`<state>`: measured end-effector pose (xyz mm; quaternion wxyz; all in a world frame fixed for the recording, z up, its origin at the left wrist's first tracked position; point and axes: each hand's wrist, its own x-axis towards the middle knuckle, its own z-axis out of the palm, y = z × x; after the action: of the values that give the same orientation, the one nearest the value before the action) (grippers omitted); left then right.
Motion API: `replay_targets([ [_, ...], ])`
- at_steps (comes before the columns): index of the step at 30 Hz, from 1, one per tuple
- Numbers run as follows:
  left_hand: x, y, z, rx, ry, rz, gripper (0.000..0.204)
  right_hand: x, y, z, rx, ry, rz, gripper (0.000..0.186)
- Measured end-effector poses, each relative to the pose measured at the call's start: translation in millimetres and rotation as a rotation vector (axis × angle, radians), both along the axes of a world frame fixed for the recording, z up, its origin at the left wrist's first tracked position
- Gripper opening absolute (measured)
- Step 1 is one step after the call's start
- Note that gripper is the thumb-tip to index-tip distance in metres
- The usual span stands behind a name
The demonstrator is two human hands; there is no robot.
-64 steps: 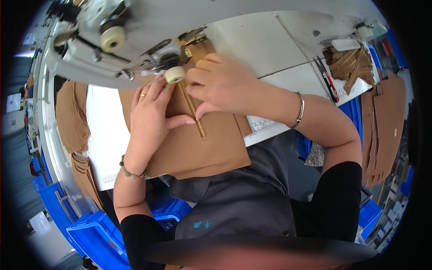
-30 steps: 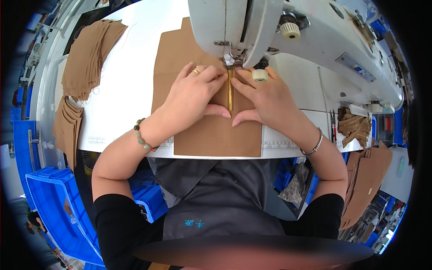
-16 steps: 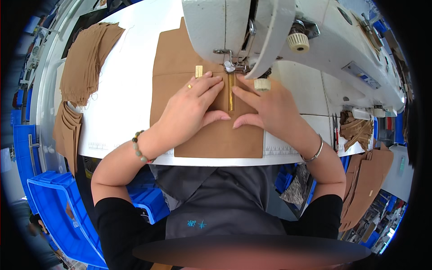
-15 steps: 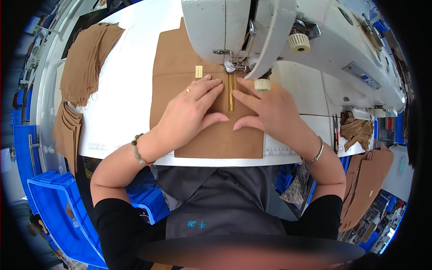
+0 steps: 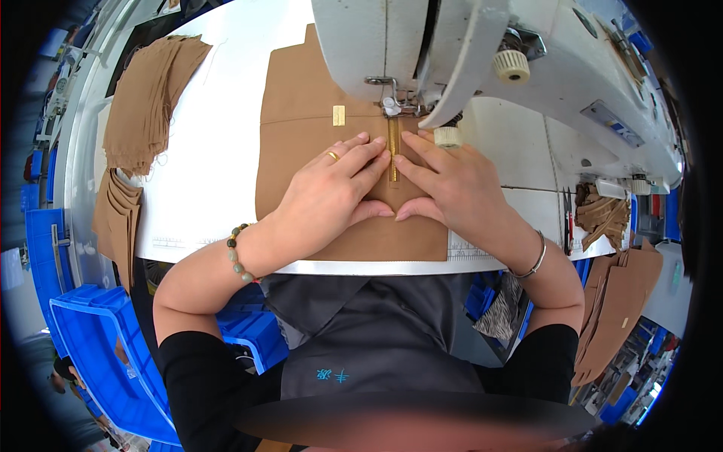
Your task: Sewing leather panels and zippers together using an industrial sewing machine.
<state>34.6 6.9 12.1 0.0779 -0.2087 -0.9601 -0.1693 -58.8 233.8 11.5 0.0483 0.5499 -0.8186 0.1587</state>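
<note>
A large brown fabric panel point(image 5: 301, 98) lies flat under the presser foot point(image 5: 393, 110) of a white sewing machine point(image 5: 602, 83). A narrow gold-toothed zipper point(image 5: 394, 151) runs down the panel from the foot toward me. Left of the zipper sits a small gold rectangular label point(image 5: 339, 115). My left hand point(image 5: 335, 184) lies on the fabric, fingers stretched, fingertips beside the zipper's left edge. On the other side my right hand point(image 5: 456, 181) also rests flat, its fingers spread. Both thumbs point inward below the zipper's lower end and nearly meet.
Stacked brown fabric pieces point(image 5: 147, 105) lie at the left of the white table point(image 5: 215, 151); more folded pieces point(image 5: 117, 226) hang over its edge. Blue crates point(image 5: 94, 301) stand at lower left. At right are small scissors point(image 5: 568, 218), crumpled brown strips point(image 5: 602, 215) and larger brown panels point(image 5: 617, 309).
My left hand has shifted slightly right and down, bringing its fingertips closer to the zipper. My thumbs are nearer each other. The whole view has shifted a little.
</note>
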Motion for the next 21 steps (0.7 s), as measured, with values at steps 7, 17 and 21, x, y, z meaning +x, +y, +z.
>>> replay_targets([
  [7,-20.4,-5.9,-2.2,0.016,0.031,0.021,0.067,-10.1,-5.5,-7.3,0.046,-0.073,-0.068,0.071],
  [17,-6.8,-0.9,-2.9,0.078,-0.049,0.083,0.068,-12.5,2.3,-1.4,0.018,-0.157,-0.050,0.064],
  [21,2.8,2.8,-1.5,0.079,-0.012,0.003,0.070,-5.2,4.6,-1.4,-0.008,-0.059,-0.025,0.063],
])
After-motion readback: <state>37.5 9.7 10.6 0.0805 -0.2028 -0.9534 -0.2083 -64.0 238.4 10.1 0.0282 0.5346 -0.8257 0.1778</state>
